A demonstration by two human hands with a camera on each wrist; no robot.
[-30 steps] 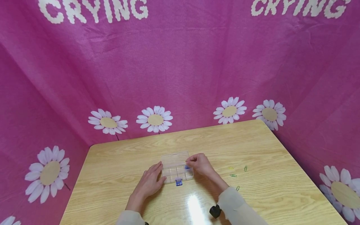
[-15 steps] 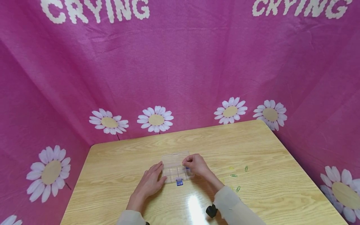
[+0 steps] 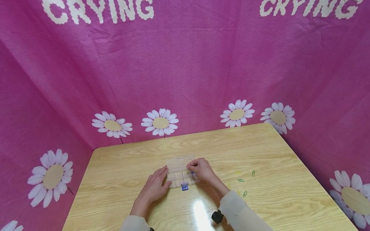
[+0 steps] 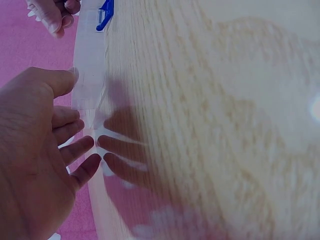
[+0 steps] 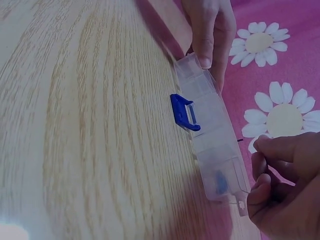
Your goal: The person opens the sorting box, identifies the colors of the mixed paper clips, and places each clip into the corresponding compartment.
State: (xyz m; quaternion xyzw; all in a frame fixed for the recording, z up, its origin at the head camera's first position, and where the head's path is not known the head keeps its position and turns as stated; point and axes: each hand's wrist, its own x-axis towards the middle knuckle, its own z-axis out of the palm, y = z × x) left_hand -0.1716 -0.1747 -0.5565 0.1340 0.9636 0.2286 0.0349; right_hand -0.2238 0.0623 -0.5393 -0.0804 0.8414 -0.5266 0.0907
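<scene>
Starting at the left, we see the left hand with its fingers apart and loosely extended, the thumb touching the near corner of a clear box and the other fingertips along its left end. The box lies on the wooden table between the two hands, its compartments uncovered and its clear lid laid back beyond both hands' fingertips. Between the hands, at the box's near edge, we find a blue latch. Just beside the right fingertips, we make out a small blue thing in the end compartment, too blurred to identify. The right hand is above the box's right end, thumb and fingers drawn in close; we cannot tell whether they pinch anything. Farther right of that hand, we see green paper clips and yellow paper clips scattered, well apart from its fingers.
</scene>
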